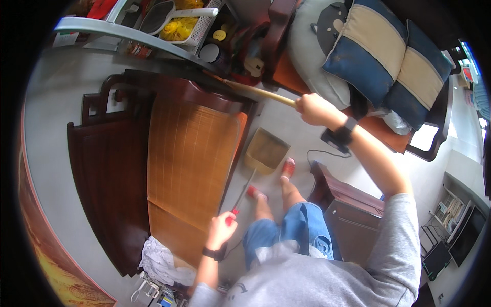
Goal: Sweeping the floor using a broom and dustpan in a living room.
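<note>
My left hand (221, 229) is closed round the red grip of a long-handled dustpan (267, 151). The dustpan's beige pan rests on the floor just beyond my red shoes, and its thin metal handle slants back to my hand. My right hand (316, 109), raised and farther forward, grips a light wooden pole (261, 91). The pole runs to the left, across the end of a wooden bench, and its far end is lost in the dark under a shelf. What is on that end is hidden.
A dark wooden bench with a woven mat (188, 161) stands at left. Another seat holds blue and beige cushions (364, 46) at upper right. A metal-edged shelf (145, 36) carries a white basket (199, 27). A wooden cabinet (353, 226) stands close at my right, near a black cable (326, 151).
</note>
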Available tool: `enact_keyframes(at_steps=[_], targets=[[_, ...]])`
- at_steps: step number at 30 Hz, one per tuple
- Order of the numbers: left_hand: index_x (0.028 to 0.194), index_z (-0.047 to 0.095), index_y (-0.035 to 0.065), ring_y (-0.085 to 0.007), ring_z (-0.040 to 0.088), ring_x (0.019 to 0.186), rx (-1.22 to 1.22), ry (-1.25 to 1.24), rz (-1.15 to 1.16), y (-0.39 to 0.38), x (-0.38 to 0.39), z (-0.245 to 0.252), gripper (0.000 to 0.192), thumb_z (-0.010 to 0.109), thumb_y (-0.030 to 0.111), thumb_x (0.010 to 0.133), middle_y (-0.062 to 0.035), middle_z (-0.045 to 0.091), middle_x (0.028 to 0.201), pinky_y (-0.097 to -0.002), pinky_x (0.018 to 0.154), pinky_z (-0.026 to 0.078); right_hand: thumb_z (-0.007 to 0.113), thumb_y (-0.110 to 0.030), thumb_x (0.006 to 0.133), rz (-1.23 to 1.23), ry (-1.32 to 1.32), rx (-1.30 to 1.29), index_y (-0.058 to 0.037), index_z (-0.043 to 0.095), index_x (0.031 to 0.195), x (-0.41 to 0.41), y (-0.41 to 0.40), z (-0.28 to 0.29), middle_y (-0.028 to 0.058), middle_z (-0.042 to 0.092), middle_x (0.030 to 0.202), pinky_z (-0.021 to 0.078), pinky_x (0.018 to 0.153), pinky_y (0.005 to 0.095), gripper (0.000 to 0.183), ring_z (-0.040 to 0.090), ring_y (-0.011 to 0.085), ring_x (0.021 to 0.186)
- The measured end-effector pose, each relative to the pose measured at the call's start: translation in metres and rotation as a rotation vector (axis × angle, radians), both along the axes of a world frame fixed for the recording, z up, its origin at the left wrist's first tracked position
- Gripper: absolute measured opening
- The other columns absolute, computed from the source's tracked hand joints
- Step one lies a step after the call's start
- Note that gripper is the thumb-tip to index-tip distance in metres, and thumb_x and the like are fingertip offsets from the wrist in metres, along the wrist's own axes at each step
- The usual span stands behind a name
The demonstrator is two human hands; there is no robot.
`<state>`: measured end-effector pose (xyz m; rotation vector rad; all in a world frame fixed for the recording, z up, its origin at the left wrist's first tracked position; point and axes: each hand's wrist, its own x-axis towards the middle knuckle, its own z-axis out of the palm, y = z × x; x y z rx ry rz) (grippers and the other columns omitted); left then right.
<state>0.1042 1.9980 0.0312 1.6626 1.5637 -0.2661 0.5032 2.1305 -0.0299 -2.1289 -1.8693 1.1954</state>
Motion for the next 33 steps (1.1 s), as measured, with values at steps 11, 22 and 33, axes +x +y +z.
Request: enact_keyframes(at_steps=[11,22,33], targets=[[0.075,0.062,0.0082,-0.0239,0.058,0.053,0.008,-0.016,0.050,-0.006,-0.021,-0.007,0.011,0.061,0.012,0.065,-0.0117,0.057,0.057,-0.0305,0.052,0.045,0.050,-0.016,0.075,-0.096,-0.099,-0.112,-0.0066,0.061,0.087,0.033,-0.020,-0.063,0.0166,0.061,0.080,0.0475,0.074,0.0413,0.019,0.059,0.0334,0.080],[0.075,0.062,0.0101,-0.0285,0.060,0.059,0.070,0.044,-0.023,-0.011,-0.009,-0.005,0.011,0.061,0.014,0.065,-0.0128,0.060,0.062,-0.0328,0.054,0.047,0.052,-0.012,0.077,-0.109,-0.269,-0.129,-0.0056,0.057,0.084,0.103,-0.159,0.010,0.0187,0.058,0.069,0.0461,0.064,0.0441,0.010,0.058,0.0356,0.069],[0.074,0.062,0.0081,-0.0280,0.060,0.058,0.058,0.020,-0.034,-0.007,0.011,-0.002,0.011,0.061,0.014,0.064,-0.0133,0.059,0.062,-0.0322,0.054,0.046,0.054,-0.005,0.078,-0.183,-0.219,-0.028,-0.0024,0.060,0.101,0.069,-0.210,0.126,0.0221,0.056,0.067,0.0455,0.054,0.0387,0.024,0.056,0.0348,0.057]])
